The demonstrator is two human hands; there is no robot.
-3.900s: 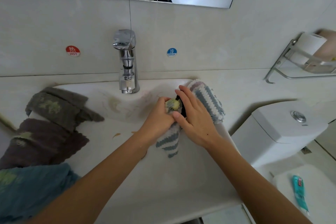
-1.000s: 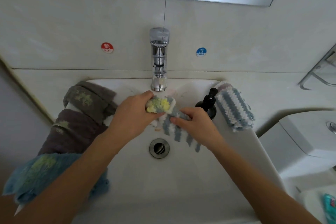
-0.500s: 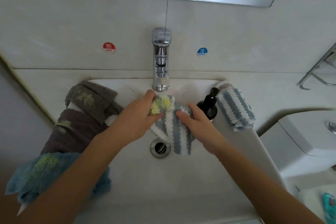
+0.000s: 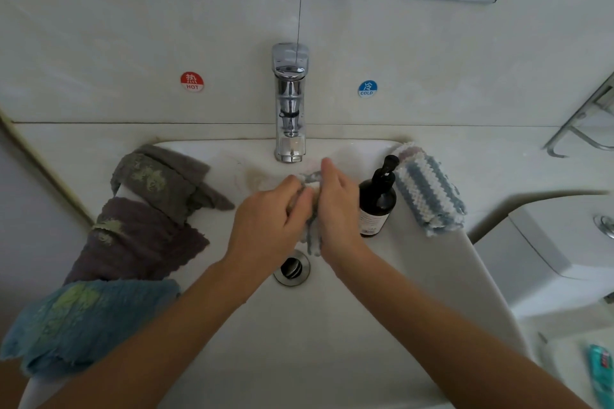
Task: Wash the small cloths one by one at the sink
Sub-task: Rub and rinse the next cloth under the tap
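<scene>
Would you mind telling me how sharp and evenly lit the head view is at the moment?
Head view: dim, flat light; wide-angle bending curves the wall joints and sink rim; the faucet shows bright glare; both hands, left hand and right hand, and the striped cloth between them are motion-blurred.

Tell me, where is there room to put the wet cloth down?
The bare white sink rim nearest you, right of the round metal drain, is free. The left rim is crowded with the grey, brown and blue cloths; the dark soap bottle and striped cloth fill the back right.
</scene>
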